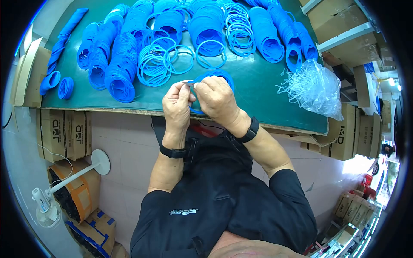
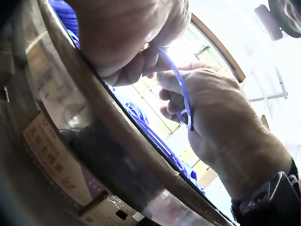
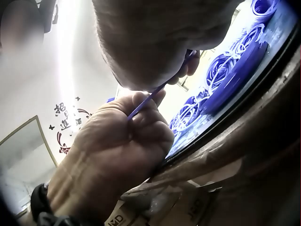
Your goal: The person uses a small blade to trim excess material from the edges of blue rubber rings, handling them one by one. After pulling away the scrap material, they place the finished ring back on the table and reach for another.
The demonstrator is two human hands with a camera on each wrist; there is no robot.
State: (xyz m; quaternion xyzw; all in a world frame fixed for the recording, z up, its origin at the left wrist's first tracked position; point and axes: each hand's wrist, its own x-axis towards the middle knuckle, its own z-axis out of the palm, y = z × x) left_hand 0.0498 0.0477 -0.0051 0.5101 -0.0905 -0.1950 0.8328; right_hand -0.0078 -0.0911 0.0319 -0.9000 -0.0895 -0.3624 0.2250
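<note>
Both hands meet at the front edge of the green table, fingertips close together. The left hand [image 1: 176,105] pinches one part of a thin blue ring [image 2: 184,92] between thumb and fingers. Curled round another part of the same strip is the right hand [image 1: 216,98]. In the right wrist view the strip [image 3: 146,100] runs from the left hand [image 3: 117,136] up to the right hand [image 3: 155,42]. Behind the hands in the head view lies a small pile of blue rings [image 1: 224,75], partly hidden by the right hand.
Several stacks of blue rings [image 1: 206,26] lie along the green table [image 1: 258,96], with loose rings [image 1: 155,64] in front. A clear plastic bag [image 1: 318,88] is at the right. Cardboard boxes [image 1: 64,133] and a white fan [image 1: 43,202] stand at the left.
</note>
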